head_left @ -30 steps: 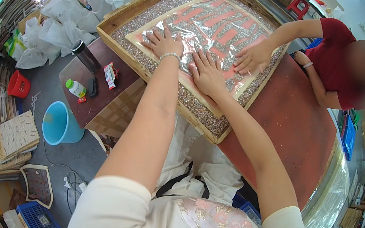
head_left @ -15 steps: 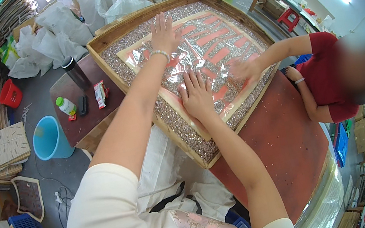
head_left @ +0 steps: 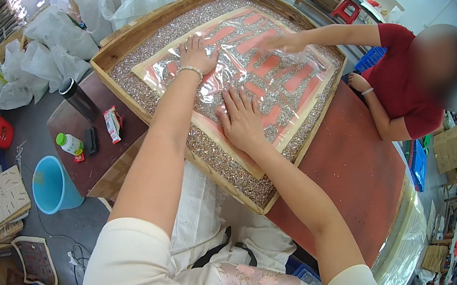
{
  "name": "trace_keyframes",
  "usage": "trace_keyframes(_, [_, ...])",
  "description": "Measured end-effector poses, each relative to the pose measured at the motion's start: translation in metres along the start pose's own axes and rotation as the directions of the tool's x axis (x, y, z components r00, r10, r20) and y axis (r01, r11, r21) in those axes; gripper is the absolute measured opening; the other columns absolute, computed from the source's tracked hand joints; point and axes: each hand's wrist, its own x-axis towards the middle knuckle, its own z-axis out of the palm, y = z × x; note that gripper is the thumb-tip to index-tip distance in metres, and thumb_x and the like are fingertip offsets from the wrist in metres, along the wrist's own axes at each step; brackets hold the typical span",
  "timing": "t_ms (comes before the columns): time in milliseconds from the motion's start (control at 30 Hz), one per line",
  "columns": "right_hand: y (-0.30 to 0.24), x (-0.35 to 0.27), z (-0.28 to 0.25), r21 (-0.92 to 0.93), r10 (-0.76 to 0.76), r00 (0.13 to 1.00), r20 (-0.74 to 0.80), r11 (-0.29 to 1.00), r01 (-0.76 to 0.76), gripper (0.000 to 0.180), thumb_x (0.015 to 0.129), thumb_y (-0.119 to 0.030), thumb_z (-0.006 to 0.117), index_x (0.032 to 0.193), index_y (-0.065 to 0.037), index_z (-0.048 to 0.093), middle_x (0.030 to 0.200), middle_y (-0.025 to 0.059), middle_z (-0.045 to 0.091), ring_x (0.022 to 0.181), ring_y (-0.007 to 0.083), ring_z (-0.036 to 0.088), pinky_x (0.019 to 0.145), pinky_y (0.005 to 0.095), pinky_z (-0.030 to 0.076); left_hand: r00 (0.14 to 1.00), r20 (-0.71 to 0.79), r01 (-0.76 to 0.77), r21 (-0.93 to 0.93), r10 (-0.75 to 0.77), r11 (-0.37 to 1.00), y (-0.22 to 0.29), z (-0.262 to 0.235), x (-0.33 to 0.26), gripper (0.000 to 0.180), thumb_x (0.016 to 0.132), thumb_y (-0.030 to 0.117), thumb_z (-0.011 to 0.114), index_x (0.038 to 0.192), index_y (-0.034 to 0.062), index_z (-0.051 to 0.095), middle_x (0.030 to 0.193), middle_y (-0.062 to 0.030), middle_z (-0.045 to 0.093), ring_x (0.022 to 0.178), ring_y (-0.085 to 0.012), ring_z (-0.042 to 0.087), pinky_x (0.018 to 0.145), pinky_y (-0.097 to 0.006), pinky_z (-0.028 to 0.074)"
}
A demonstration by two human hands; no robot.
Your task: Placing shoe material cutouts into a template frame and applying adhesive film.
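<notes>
A large clear plastic sheet with a pale tan border and several pink patches (head_left: 265, 67) lies over small glittery bits (head_left: 215, 151) in a shallow wooden tray (head_left: 159, 18). My left hand (head_left: 197, 57) rests palm down on the sheet's left part, fingers stretched out. Nearer to me, my right hand (head_left: 243, 123) is flat on the plastic too, its fingers spread and pointing away. Neither hand grips anything. From the right, a co-worker's hand (head_left: 283, 44) reaches over the sheet's far right part; whether it touches cannot be made out.
Left of the tray, a dark red table (head_left: 107, 123) carries a black flask (head_left: 78, 99), a green-capped bottle (head_left: 68, 143) and a small packet (head_left: 113, 124). A blue bucket (head_left: 54, 185) stands on the floor. A reddish board (head_left: 347, 183) adjoins the tray's right side.
My left hand has slid nearer to me across the sheet. My right hand stays about where it was. The co-worker's hand has moved farther away along the sheet. The view has shifted slightly.
</notes>
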Motion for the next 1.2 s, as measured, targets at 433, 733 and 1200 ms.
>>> trace_keyframes(433, [0.048,0.08,0.017,-0.074,0.087,0.979,-0.186,0.992,-0.102,0.047,0.096,-0.037,0.039,0.138,-0.015,0.042,0.145,0.0098,0.038,0.135,0.0312,0.031,0.109,0.0524,0.02,1.0,-0.001,0.008,-0.032,-0.008,0.999,0.005,0.004,-0.004,0.08,0.09,0.061,0.03,0.145,0.0028,0.024,0.151,-0.0158,0.023,0.141,-0.0289,0.018,0.115,-0.046,0.008])
trace_keyframes(733, [0.047,0.082,0.031,-0.037,0.133,0.99,-0.038,0.99,-0.134,0.051,0.095,-0.044,0.038,0.138,-0.018,0.043,0.144,0.0087,0.039,0.135,0.0313,0.032,0.111,0.051,0.02,1.0,0.005,0.004,-0.013,-0.004,1.0,0.001,0.008,-0.003,0.083,0.089,0.063,0.031,0.145,0.0024,0.022,0.151,-0.016,0.022,0.141,-0.0292,0.017,0.115,-0.046,0.007])
trace_keyframes(1200, [0.05,0.081,0.022,0.105,0.209,0.978,-0.003,0.973,-0.208,0.06,0.096,-0.043,0.034,0.143,-0.006,0.031,0.146,0.0121,0.035,0.137,0.0319,0.027,0.113,0.0499,0.015,0.884,-0.457,-0.111,-0.007,0.096,0.994,0.027,-0.009,0.009,0.065,0.092,0.041,0.043,0.143,0.0031,0.028,0.149,-0.019,0.025,0.14,-0.032,0.02,0.114,-0.048,0.01])
